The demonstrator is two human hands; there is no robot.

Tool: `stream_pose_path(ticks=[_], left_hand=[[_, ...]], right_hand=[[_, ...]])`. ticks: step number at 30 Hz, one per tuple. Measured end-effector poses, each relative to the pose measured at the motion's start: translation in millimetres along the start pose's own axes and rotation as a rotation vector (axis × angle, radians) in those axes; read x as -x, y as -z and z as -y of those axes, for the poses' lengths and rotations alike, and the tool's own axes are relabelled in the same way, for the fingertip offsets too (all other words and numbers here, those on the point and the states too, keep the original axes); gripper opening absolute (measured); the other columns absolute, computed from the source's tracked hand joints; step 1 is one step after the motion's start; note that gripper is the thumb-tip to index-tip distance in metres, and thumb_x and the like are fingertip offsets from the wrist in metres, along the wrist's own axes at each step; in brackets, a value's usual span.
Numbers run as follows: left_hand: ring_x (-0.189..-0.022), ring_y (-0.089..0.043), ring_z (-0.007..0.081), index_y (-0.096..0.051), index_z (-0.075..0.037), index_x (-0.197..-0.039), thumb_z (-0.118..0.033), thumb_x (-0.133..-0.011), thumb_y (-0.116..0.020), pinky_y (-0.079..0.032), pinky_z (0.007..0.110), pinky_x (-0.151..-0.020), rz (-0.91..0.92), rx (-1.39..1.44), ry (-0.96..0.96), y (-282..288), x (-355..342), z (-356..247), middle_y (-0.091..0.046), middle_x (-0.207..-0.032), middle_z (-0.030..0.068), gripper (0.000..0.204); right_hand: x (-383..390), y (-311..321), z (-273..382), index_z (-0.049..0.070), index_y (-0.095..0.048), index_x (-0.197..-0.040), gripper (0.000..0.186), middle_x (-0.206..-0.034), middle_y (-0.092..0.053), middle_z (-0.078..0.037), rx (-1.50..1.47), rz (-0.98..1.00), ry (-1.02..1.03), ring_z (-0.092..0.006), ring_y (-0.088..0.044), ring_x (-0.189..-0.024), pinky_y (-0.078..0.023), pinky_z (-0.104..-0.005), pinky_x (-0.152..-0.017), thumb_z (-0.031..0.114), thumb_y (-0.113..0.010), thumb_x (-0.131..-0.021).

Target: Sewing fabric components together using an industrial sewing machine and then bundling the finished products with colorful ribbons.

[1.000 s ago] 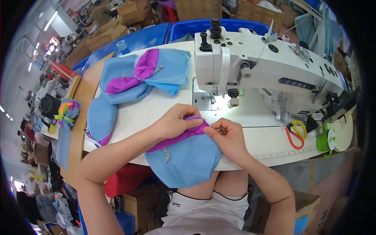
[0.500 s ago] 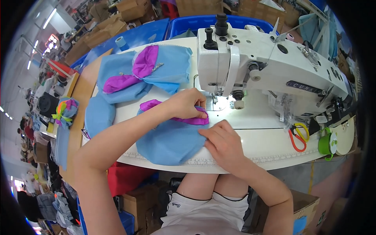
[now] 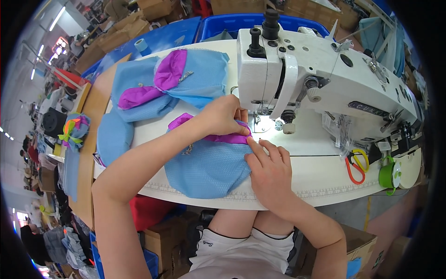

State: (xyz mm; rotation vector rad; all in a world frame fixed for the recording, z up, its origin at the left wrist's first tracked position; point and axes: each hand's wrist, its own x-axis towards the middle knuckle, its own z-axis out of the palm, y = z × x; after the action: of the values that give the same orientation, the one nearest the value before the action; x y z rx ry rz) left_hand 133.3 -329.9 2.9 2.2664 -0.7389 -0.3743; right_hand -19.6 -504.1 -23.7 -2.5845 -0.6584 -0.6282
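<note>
A blue mesh fabric piece with a purple fabric strip (image 3: 227, 138) along its top lies on the white sewing table, just in front of the needle area. My left hand (image 3: 222, 118) pinches the strip near its right end, thumb against the purple cloth. My right hand (image 3: 271, 169) rests at the right edge of the blue mesh panel (image 3: 206, 169), its index fingertip touching the strip's end and its other fingers apart. The white sewing machine (image 3: 320, 69) stands to the right, its presser foot (image 3: 261, 122) close beside the cloth's corner.
More blue pieces with purple parts (image 3: 170, 69) lie at the back left. Scissors with red and yellow handles (image 3: 357, 166) and a green round object (image 3: 389, 176) sit at the right. A blue bin (image 3: 223, 23) stands behind; a colourful ribboned bundle (image 3: 74, 131) is far left.
My right hand has moved up to the strip's end, its index finger reaching to the purple cloth. The fabric has shifted slightly right, with my left hand still pinching it.
</note>
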Motion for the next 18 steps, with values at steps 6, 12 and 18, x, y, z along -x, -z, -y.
stream_pose_path(ticks=[6, 12, 18], left_hand=[[-0.092, -0.065, 0.0292, -0.068, -0.006, -0.084, -0.014, -0.069, -0.082, -0.047, 0.04, -0.085, -0.307, -0.561, -0.161, 10, 33, -43, -0.069, -0.091, 0.009, 0.021], [-0.111, -0.059, 0.0303, -0.069, -0.004, -0.11, -0.006, -0.082, -0.071, -0.044, 0.042, -0.095, -0.264, -0.36, -0.341, -33, 73, -35, -0.064, -0.119, 0.0115, 0.029], [-0.111, -0.058, 0.0311, -0.069, -0.003, -0.114, -0.003, -0.084, -0.066, -0.044, 0.041, -0.096, -0.299, -0.371, -0.374, -36, 65, -17, -0.064, -0.119, 0.0109, 0.03]], right_hand=[[0, 3, -2, 0.005, -0.061, -0.092, 0.018, -0.129, -0.064, -0.016, 0.007, 0.004, -0.004, -0.0311, -0.058, -0.116, -0.041, -0.047, -0.098, 0.005, -0.063, -0.074], [-1, 3, -1, 0.005, -0.061, -0.091, 0.018, -0.128, -0.064, -0.015, 0.022, 0.002, -0.006, -0.0304, -0.059, -0.114, -0.041, -0.0464, -0.098, 0.006, -0.063, -0.074], [3, 3, -3, 0.001, -0.067, -0.103, 0.027, -0.125, -0.065, -0.016, 0.052, -0.034, 0.011, -0.0299, -0.06, -0.113, -0.042, -0.0459, -0.098, 0.008, -0.064, -0.077]])
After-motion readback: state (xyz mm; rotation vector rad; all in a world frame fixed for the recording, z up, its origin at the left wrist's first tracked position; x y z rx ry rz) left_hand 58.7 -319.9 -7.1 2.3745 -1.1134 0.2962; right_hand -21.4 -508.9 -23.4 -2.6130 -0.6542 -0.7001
